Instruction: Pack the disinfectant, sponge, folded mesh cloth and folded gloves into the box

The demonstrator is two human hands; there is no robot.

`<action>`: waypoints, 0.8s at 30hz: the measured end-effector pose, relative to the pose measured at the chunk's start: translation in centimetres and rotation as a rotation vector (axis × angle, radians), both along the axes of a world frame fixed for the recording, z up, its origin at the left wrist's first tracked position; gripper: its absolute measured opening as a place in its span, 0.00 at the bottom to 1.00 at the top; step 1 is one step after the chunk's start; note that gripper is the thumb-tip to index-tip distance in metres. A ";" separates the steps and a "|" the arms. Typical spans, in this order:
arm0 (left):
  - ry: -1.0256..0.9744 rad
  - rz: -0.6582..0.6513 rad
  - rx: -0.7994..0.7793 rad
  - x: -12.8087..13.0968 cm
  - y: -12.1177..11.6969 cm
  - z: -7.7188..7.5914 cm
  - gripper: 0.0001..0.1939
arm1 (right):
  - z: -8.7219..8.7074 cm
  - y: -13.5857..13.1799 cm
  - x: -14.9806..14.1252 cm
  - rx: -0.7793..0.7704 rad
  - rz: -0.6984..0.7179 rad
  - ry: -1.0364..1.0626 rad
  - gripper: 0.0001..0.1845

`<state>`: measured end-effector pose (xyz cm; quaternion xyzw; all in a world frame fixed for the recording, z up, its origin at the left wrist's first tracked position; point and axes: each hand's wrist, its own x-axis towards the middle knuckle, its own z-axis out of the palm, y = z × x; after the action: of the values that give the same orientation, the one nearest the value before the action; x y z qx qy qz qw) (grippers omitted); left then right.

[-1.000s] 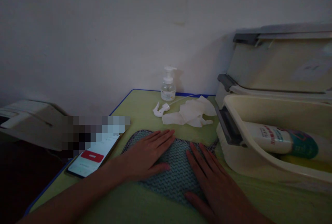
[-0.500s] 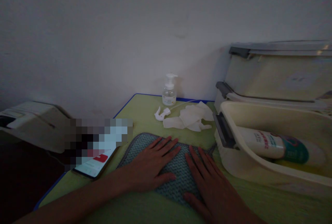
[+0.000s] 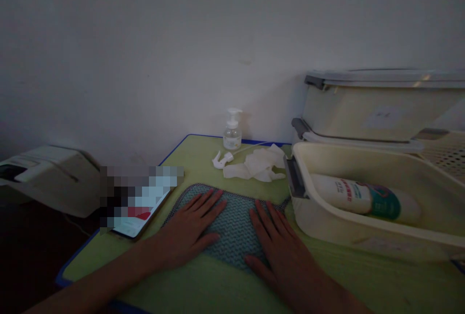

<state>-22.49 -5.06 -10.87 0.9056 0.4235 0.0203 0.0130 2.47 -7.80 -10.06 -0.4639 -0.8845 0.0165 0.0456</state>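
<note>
A blue-grey woven cleaning cloth (image 3: 234,229) with a dark patterned border lies spread on the green tabletop (image 3: 203,159). My left hand (image 3: 192,224) rests flat on its left part, fingers stretched out and pointing away from me. On the right part lies my right hand (image 3: 281,243), palm down with its fingers extended. Bare cloth shows between the two hands. Part of the cloth is hidden under the palms. Neither hand grips anything.
Behind the cloth are a clear pump bottle (image 3: 232,132), a white spray nozzle (image 3: 222,160) and white gloves (image 3: 256,164). A phone (image 3: 134,222) lies left. At right, an open cream bin (image 3: 305,227) holds a white-green bottle (image 3: 363,200). A lidded box (image 3: 356,110) stands behind it.
My left hand has shifted left across the cloth, widening the gap between my hands. The view has turned slightly right. The cloth stays spread on the table.
</note>
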 end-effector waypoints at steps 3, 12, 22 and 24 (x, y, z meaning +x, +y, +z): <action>0.004 0.112 0.135 -1.2 -1.3 -1.2 0.30 | 0.1 0.0 0.0 -0.005 0.005 0.015 0.36; -0.094 0.333 0.244 -3.5 -3.0 -2.9 0.26 | -0.1 -0.2 0.1 0.010 0.019 0.042 0.36; -0.027 0.584 -0.083 -2.7 -2.3 2.3 0.34 | 0.5 -0.2 -0.1 -0.037 -0.012 0.006 0.36; -0.019 0.615 -0.155 -2.6 -2.0 3.0 0.36 | 0.7 -0.2 -0.1 -0.057 -0.016 0.007 0.36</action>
<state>-25.13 -7.05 -7.84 0.7312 0.6776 -0.0005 0.0791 2.38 -8.05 -9.40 -0.4721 -0.8798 0.0431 0.0355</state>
